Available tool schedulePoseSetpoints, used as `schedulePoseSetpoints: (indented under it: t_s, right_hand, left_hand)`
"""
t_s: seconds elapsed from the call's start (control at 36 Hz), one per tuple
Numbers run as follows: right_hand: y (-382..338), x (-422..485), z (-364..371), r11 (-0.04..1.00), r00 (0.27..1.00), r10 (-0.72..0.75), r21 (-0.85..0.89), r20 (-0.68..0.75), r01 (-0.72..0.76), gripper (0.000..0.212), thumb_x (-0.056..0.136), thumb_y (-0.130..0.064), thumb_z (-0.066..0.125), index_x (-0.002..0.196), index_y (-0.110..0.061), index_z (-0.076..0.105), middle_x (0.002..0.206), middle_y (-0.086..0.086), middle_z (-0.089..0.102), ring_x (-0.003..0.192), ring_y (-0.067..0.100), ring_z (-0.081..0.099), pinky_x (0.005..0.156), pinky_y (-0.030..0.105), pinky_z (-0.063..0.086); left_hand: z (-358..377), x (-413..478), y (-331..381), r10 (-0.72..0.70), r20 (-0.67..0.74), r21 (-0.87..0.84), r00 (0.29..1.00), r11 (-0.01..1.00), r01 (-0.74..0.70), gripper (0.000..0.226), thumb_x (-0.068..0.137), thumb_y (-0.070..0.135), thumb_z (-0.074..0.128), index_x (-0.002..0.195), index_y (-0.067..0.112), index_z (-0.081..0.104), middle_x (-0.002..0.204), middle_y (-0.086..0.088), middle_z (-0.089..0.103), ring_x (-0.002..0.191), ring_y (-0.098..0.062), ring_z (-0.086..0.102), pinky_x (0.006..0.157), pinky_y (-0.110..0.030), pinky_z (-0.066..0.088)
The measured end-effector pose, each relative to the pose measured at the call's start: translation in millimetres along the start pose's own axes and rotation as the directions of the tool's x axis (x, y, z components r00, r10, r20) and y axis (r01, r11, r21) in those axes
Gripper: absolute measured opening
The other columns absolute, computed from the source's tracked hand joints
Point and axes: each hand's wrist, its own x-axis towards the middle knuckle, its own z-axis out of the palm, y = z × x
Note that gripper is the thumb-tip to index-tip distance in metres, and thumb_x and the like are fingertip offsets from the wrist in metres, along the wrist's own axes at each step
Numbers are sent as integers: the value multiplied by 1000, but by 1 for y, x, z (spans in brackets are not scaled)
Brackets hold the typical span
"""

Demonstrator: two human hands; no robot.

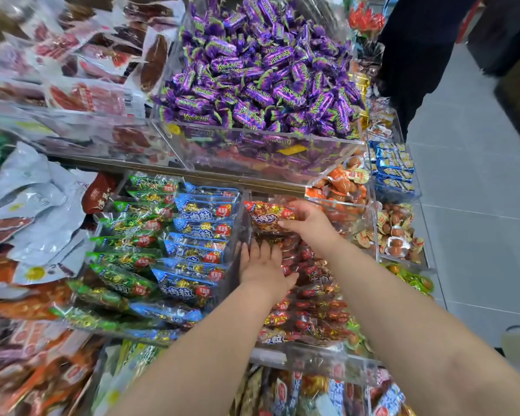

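Left of frame: grey pouches, heaped loose.

Lower left of centre: green packets, one overlapping row, and just beside them blue packets, stacked the same way.

Centre: left hand. We see its fingers straight and close together, lying flat on the pile of red packets in the clear bin. It holds nothing; it presses or steadies the pile.

Centre, a little higher: red packet, lifted at the far end of the same bin, above the pile and just under the upper shelf. We judge it light, soft and crinkly, with small loose pieces inside and a glossy film that could slip. We would take it at an end seam or across its short side, and not squeeze the middle hard.

Right of centre: right hand. We see the thumb on top and the fingers curled under the packet's right end, clamped on it.

Right: orange packets, in the next bin.

Upper centre: purple sweets, piled high in the large bin.
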Motion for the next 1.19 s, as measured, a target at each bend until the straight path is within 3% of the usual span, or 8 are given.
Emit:
schedulePoseSetpoints:
  t_s: [0.08, 0.19, 0.28, 0.36, 0.47, 0.78, 0.89, 1.19]
  right_hand:
    - [3, 1, -4, 994, 999, -28, -106, 17, 30, 29, 79, -21, 75, 100, -34, 59, 105, -13, 62, 102, 12, 56, 83, 23, 44]
    - [5, 3, -7, 952, 1000, 19, -307, 23, -11, 46, 82, -27, 72, 125, -17, 58, 124, 2, 58, 106, 14, 52, 88, 26, 40]
    - [-2, 2, -7, 928, 996, 83, -365, 21, -70, 54, 78, -40, 74, 123, -14, 60, 108, -1, 59, 105, 19, 57, 80, 26, 40]
    - [-3, -5, -6, 917, 986, 45, -385, -159, -104, 60, 73, -52, 73, 118, -14, 61, 102, -4, 60, 99, 18, 59, 77, 26, 42]
    - [7, -15, 2, 947, 921, -16, -300, -390, -111, 46, 77, -45, 73, 110, -14, 65, 100, -2, 68, 94, 18, 63, 79, 28, 48]
    - [6, -12, 15, 977, 883, 88, -133, -461, -166, 30, 77, -39, 75, 90, -20, 56, 83, -8, 58, 76, 10, 54, 58, 15, 35]
    - [13, -23, 17, 994, 809, 55, -44, -585, -99, 26, 79, -40, 72, 92, -25, 55, 93, -8, 57, 85, 8, 53, 68, 14, 36]
    - [10, -20, 3, 990, 917, 134, 6, -376, -142, 13, 86, -22, 65, 99, -18, 64, 86, -4, 68, 81, 13, 64, 73, 24, 51]
  left_hand:
    - [2, -1, 1, -7, -1, -7, 1000, 1000, 7, 79, 94, 65, 18, 154, 15, 2, 161, -13, 3, 148, -35, -3, 116, -54, -11]
    - [0, -3, 0, -9, 7, 8, 1000, 1000, 9, 79, 95, 64, 17, 154, 14, 1, 161, -14, 2, 147, -36, -3, 116, -54, -11]
    - [-1, -4, 0, -25, 15, 13, 1000, 1000, 24, 81, 95, 65, 15, 153, 13, -8, 161, -14, -10, 146, -36, -16, 115, -52, -15]
    - [3, -5, 3, -52, -1, -5, 999, 999, 52, 83, 95, 64, 13, 149, 11, -22, 155, -16, -30, 140, -34, -32, 113, -51, -20]
    - [10, -4, 7, -46, -50, -33, 998, 998, 44, 81, 97, 61, 10, 143, 9, -30, 150, -14, -39, 139, -31, -35, 111, -49, -22]
    - [13, 25, -2, -28, -55, -21, 998, 999, 26, 84, 91, 68, 9, 129, 10, -40, 130, -12, -52, 124, -29, -47, 102, -47, -31]
    - [15, 28, -2, -33, -57, -29, 998, 999, 32, 85, 91, 68, 9, 128, 11, -42, 120, -12, -59, 120, -29, -50, 100, -47, -32]
    - [11, 5, -2, -6, -79, -54, 997, 999, 2, 78, 97, 59, 9, 144, 10, -28, 149, -13, -38, 141, -29, -32, 114, -48, -20]
